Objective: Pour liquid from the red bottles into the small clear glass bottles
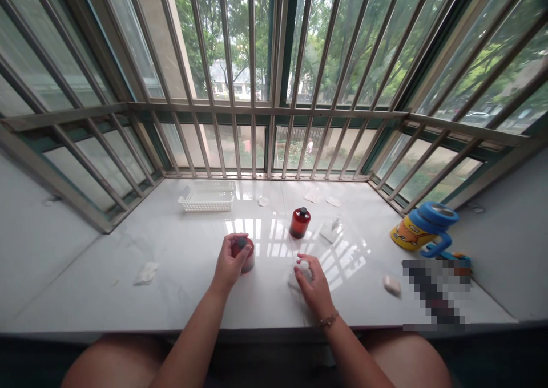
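My left hand (229,262) is closed around the upper part of a small red bottle (248,262) with a dark cap, upright on the white counter. In my right hand (315,282) is a small clear bottle (295,278) with a whitish top; the fingers curl over that top and partly hide it. Beyond and between the hands stands a second red bottle (300,225) with a black cap. Just right of it is another small clear bottle (332,231), with a whitish top.
A white perforated basket (206,199) sits at the back left of the counter (180,296). Crumpled white scraps (146,274) lie about. To the right are a blue and yellow mug (422,228), a pale oval object (391,285) and a blurred-out dark item. Barred windows close off the back.
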The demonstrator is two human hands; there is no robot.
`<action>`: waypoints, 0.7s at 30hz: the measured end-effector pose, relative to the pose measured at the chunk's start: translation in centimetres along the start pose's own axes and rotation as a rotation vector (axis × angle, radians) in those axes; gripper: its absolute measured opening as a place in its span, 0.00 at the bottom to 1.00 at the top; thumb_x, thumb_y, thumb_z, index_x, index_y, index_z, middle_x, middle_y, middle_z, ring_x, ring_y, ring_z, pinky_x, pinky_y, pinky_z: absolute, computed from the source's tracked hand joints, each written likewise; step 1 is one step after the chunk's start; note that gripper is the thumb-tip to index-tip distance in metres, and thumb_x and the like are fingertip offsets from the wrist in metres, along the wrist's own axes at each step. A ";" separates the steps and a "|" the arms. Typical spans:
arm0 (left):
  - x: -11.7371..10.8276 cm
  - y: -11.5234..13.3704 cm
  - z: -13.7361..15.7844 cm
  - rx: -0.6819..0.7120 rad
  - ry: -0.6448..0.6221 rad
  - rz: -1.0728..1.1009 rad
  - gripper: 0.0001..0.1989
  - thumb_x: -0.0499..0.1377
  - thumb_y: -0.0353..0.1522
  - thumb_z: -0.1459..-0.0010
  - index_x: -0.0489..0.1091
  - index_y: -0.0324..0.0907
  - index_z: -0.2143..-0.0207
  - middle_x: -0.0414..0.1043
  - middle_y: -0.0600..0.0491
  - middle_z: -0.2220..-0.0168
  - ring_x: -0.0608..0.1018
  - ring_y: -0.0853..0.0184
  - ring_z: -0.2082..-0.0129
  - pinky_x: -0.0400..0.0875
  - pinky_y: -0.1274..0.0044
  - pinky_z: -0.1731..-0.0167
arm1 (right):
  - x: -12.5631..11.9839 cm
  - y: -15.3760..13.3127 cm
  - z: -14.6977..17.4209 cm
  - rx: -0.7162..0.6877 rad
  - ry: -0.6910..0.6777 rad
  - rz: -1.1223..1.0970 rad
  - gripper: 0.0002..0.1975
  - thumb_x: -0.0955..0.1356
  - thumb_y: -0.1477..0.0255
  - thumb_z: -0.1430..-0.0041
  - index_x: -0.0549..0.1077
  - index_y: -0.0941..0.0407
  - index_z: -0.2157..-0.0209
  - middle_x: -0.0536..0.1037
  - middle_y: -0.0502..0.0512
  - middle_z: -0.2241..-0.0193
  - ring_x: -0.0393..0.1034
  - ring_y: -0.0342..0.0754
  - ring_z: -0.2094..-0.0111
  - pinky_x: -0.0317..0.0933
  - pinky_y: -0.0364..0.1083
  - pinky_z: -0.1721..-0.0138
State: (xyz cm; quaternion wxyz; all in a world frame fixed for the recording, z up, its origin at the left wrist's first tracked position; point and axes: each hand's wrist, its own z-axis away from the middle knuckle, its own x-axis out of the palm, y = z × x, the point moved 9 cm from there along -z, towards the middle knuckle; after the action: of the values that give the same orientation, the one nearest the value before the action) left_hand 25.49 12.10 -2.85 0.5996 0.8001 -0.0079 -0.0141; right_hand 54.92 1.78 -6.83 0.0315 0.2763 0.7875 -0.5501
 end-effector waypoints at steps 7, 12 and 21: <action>-0.1 -0.1 0.1 -0.038 -0.010 -0.049 0.22 0.68 0.46 0.36 0.73 0.49 0.44 0.77 0.45 0.42 0.79 0.53 0.41 0.69 0.57 0.35 | -0.1 1.4 0.5 0.086 0.049 0.003 0.21 0.70 0.55 0.32 0.69 0.49 0.43 0.78 0.60 0.45 0.74 0.59 0.45 0.69 0.68 0.40; -0.2 0.4 0.2 -0.023 -0.012 -0.108 0.19 0.66 0.47 0.35 0.77 0.49 0.47 0.78 0.46 0.43 0.78 0.53 0.40 0.69 0.58 0.35 | -0.1 1.2 0.5 0.076 0.033 0.029 0.21 0.69 0.54 0.31 0.70 0.49 0.43 0.77 0.59 0.47 0.74 0.58 0.46 0.69 0.68 0.40; -0.5 1.4 -0.3 -0.098 -0.006 -0.069 0.20 0.71 0.46 0.40 0.81 0.49 0.49 0.79 0.45 0.39 0.79 0.50 0.39 0.70 0.54 0.35 | -0.2 0.5 0.4 0.064 0.049 0.050 0.21 0.68 0.53 0.31 0.71 0.49 0.44 0.77 0.58 0.48 0.75 0.58 0.47 0.70 0.65 0.42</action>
State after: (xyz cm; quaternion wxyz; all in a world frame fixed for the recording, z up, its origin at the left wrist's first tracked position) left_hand 25.04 12.03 -1.44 0.6372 0.7695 0.0189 -0.0376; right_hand 55.26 1.51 -7.34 0.0171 0.3099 0.7631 -0.5669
